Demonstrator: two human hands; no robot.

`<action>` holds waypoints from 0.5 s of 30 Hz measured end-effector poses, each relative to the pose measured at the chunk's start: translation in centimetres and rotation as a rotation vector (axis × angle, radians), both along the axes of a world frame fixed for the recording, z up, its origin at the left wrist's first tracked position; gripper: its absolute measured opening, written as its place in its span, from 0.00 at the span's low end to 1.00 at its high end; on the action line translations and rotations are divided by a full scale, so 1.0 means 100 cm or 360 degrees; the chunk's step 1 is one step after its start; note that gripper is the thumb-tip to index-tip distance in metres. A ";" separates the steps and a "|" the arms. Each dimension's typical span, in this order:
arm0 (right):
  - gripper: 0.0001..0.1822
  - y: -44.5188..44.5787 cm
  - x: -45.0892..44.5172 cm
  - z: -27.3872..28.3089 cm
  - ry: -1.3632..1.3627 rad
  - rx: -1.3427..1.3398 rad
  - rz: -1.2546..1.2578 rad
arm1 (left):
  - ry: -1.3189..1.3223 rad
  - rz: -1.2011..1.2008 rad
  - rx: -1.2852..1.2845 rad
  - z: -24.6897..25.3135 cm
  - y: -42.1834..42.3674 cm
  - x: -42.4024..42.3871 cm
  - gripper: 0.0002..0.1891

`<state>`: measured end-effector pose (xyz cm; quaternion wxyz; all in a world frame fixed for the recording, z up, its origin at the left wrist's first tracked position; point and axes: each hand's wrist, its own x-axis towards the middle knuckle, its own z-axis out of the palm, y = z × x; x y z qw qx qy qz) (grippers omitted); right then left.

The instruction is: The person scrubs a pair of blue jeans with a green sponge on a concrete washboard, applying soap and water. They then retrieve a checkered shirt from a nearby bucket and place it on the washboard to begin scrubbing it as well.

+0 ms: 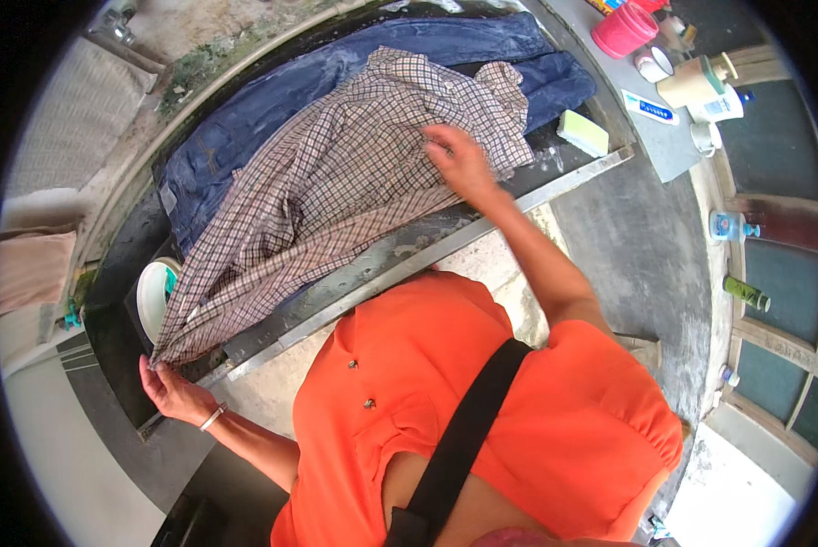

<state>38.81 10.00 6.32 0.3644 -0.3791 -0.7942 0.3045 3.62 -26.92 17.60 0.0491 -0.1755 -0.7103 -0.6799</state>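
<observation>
A checked shirt (354, 150) lies spread over blue jeans (258, 116) on a dark wet washing slab (395, 253). At the lower left, my left hand (169, 390) pinches one end of the shirt and draws it out past the slab's near edge. My right hand (460, 161) is over the shirt's right part with fingers bent; whether it touches or grips the cloth cannot be told. A pale green and white scrubbing brush or block (583, 133) rests on the slab, right of the jeans. Part of a white tub (150, 301) with something teal inside shows behind the shirt.
Right of the slab, a grey ledge (662, 154) holds a pink container (624, 31), a white mug (653, 65), a toothpaste tube (650, 108) and pump bottles (696, 81). Farther right, a blue bottle (727, 225) stands by the window. A tap (118, 27) is at upper left.
</observation>
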 end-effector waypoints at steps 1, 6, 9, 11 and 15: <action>0.14 0.007 0.024 0.011 -0.0084 0.0051 -0.0015 | 0.0025 0.0139 0.0041 0.006 0.005 0.008 0.15; 0.20 0.001 0.094 -0.016 -0.0454 0.0297 0.0419 | 0.0277 0.0268 0.0155 0.028 0.010 0.013 0.13; 0.19 -0.008 0.096 -0.022 -0.0612 0.0385 0.0450 | 0.0348 0.0313 0.0196 0.040 0.019 0.013 0.13; 0.18 0.006 0.097 -0.034 -0.0745 0.0284 0.0429 | 0.0440 0.0276 0.0248 0.049 0.023 0.009 0.12; 0.17 0.053 0.094 -0.014 -0.0208 -0.0099 0.0487 | 0.0544 0.0424 0.0240 0.078 0.027 0.015 0.12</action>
